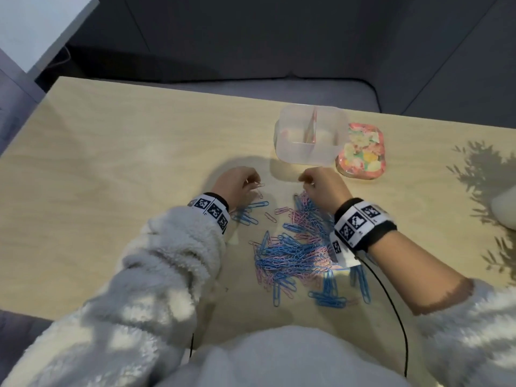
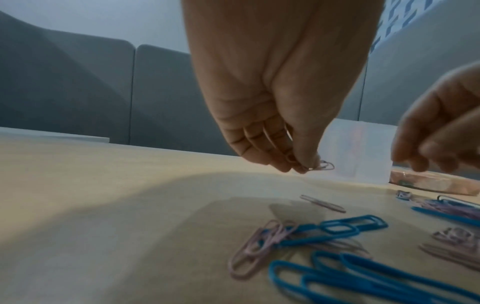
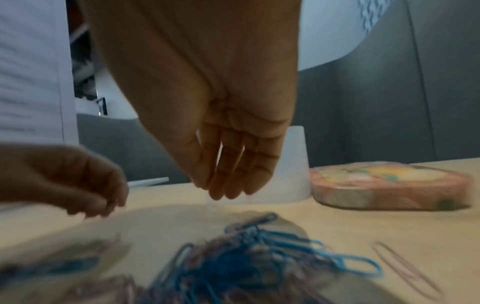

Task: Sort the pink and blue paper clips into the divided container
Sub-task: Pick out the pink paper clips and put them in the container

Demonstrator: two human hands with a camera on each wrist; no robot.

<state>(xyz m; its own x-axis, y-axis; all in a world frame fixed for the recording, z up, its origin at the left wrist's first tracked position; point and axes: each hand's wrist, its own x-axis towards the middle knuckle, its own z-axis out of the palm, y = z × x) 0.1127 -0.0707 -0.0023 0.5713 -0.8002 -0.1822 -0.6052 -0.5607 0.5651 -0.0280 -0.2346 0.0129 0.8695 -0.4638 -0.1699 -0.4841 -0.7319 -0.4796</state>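
Fingers of the left hand are pinching pink paper clips; right hand is hanging relaxed, empty. Best carrying them over the divided container before releasing.

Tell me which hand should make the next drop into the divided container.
Left. The left hand already pinches pink clips, while the right hand looks empty, though it sits nearer the divided container.
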